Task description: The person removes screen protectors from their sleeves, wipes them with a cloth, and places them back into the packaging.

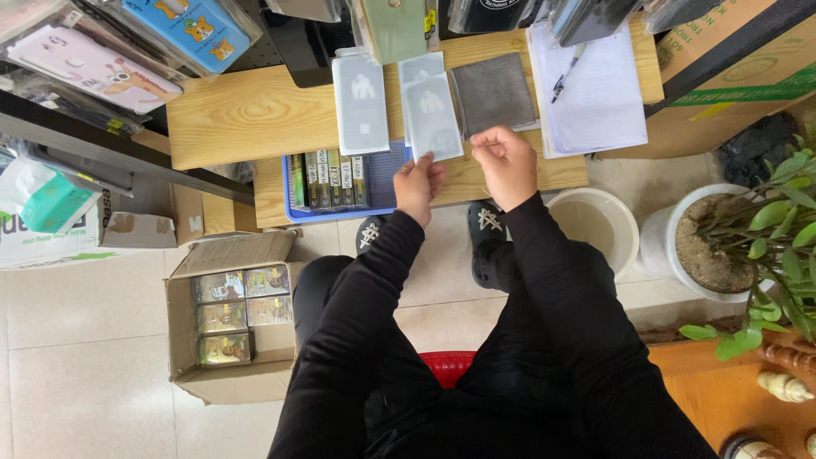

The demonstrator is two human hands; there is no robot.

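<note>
My left hand (418, 186) pinches the lower edge of a flat grey-white sleeve (433, 116) that lies tilted over the front of the wooden bench (246, 115). My right hand (503, 161) hovers just right of it with fingers curled together, and whether it grips something thin I cannot tell. Another similar sleeve (359, 102) lies to the left, and a third (422, 66) peeks out behind. A grey cloth (493, 92) rests to the right of the sleeves.
A blue tray (384, 174) with several slim boxes sits on the lower shelf. Papers with a pen (595, 93) lie at the bench's right. On the floor are an open carton of packets (229, 319), a white bucket (595, 223) and a potted plant (731, 246).
</note>
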